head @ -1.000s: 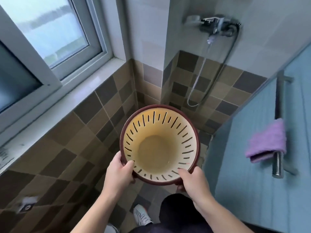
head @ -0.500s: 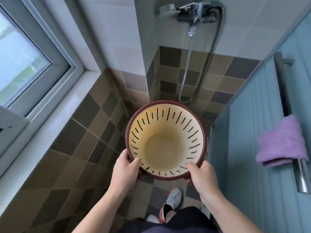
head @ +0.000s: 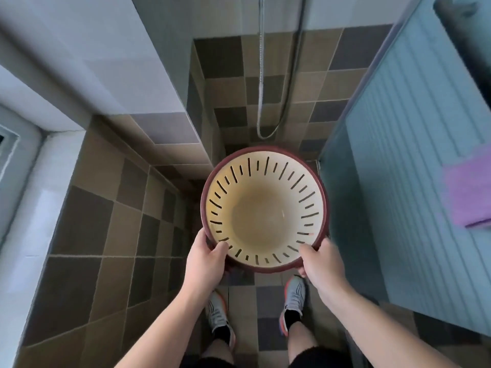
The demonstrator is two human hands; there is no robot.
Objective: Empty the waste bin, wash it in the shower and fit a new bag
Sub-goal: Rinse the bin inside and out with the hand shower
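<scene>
Waste bin (head: 265,208) gripped at its near rim by both hands, thumbs inside.

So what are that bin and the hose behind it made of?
The bin looks like moulded plastic: matte cream inside, maroon rim, neat slots cut in its wall. The hose seems metal, silvery with a ribbed sheen, though blur leaves that open.

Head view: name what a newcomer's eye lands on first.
The round waste bin, cream inside with dark slits and a maroon rim, sits mid-frame, empty, gripped at its near rim by the left hand and right hand. Behind it a shower hose hangs down the tiled wall; a purple cloth hangs at right.
</scene>
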